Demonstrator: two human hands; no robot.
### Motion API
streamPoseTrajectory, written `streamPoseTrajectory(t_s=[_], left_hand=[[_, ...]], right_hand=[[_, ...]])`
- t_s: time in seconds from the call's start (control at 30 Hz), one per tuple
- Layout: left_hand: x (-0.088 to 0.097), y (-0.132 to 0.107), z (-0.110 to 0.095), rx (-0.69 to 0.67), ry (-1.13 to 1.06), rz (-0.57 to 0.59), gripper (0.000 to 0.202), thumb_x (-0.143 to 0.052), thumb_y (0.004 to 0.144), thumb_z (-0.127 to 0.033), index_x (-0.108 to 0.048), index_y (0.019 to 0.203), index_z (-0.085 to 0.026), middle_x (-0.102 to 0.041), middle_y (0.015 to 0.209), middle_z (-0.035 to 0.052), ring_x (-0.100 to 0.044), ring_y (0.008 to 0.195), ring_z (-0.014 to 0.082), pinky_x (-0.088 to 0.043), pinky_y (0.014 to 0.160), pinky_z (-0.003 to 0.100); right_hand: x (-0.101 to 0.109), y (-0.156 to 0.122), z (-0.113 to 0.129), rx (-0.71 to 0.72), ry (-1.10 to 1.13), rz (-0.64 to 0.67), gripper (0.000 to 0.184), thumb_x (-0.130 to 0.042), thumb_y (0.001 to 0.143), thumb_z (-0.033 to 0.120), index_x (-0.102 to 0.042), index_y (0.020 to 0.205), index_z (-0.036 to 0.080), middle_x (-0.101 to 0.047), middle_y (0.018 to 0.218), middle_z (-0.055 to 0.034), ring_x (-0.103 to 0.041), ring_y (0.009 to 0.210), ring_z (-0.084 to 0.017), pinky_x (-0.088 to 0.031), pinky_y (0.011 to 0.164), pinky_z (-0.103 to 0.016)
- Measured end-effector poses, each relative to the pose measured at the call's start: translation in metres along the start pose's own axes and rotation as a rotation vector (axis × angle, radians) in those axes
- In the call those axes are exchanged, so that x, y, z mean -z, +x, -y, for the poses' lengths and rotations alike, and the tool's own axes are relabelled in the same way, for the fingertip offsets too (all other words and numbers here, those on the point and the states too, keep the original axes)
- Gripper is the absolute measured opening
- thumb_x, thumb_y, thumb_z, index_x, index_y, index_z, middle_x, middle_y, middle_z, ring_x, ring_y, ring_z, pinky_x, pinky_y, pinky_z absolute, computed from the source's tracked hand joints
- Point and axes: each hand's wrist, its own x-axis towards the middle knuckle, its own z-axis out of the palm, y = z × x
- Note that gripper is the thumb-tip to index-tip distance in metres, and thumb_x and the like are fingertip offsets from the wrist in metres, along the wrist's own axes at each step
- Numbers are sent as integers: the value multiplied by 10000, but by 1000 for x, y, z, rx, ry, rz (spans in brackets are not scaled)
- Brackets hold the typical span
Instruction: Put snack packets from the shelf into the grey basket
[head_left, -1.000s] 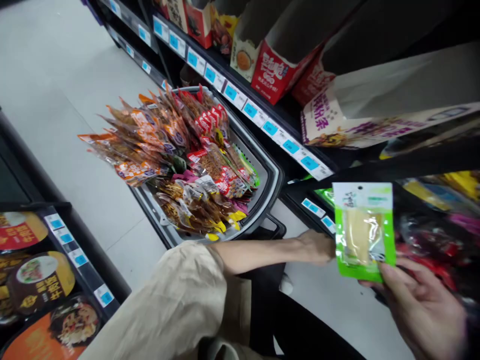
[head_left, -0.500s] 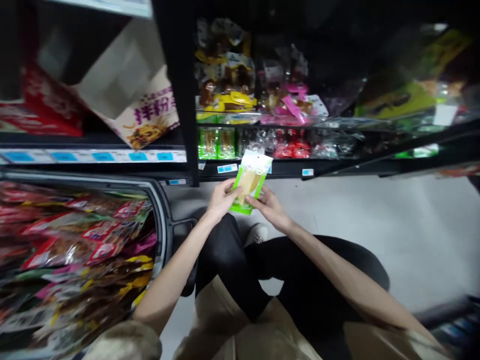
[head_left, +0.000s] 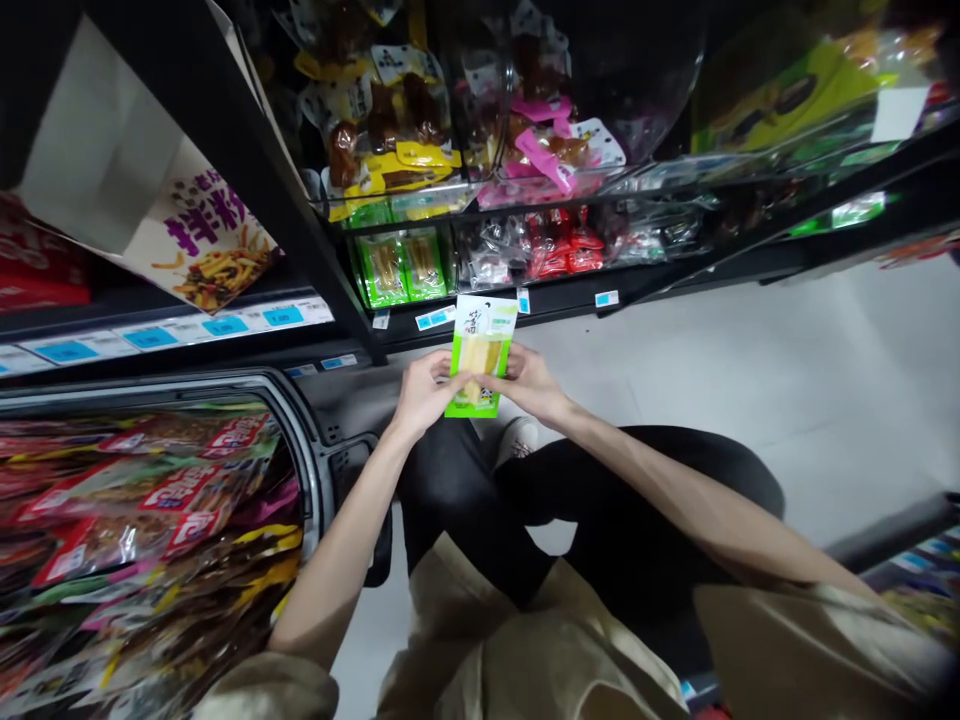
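Note:
A green-and-white snack packet (head_left: 481,335) with a clear window is held upright between my two hands, above my knees. Through the window, pale yellow pieces show. My left hand (head_left: 429,392) grips the packet's lower left edge, its thumb across the front. From the right, my right hand (head_left: 534,385) pinches the lower right edge, and its thumb nearly meets the left one. The fingers behind the packet are hidden. Just beyond, similar green packets (head_left: 405,268) stand in the lowest shelf bin.
At left, a basket (head_left: 307,470) is heaped with bagged snacks. An open carton (head_left: 217,235) tilts on the shelf above. Yellow-trimmed packs (head_left: 397,165), pink-trimmed packs (head_left: 551,150) and red packs (head_left: 562,245) fill the bins ahead. Grey floor (head_left: 675,350) stretches right.
The packet has turned from a tilt to nearly upright, its printed front facing me more squarely. Both hands still hold it. My view has swung, so the shelves appear rotated.

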Motion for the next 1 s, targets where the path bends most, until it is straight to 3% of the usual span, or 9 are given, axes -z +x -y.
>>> streamPoseTrajectory(t_s=[0.63, 1.0], left_hand=[[2, -1, 0, -7, 44, 0, 277, -808, 718, -328, -703, 914, -162, -756, 946, 74, -689, 808, 180, -564, 757, 292], [2, 0, 1, -24, 86, -2, 193, -729, 742, -204, -688, 927, -172, -751, 952, 59, -704, 839, 183, -563, 751, 277]], right_hand=[[-4, 1, -5, 28, 4, -2, 603, -939, 608, 370, -642, 1101, 191, -764, 1084, -85, -754, 948, -260, -639, 872, -425], [-5, 2, -5, 38, -31, 6, 597, -935, 617, 381, -643, 1107, 206, -767, 1061, -71, -751, 930, -256, -645, 844, -417]])
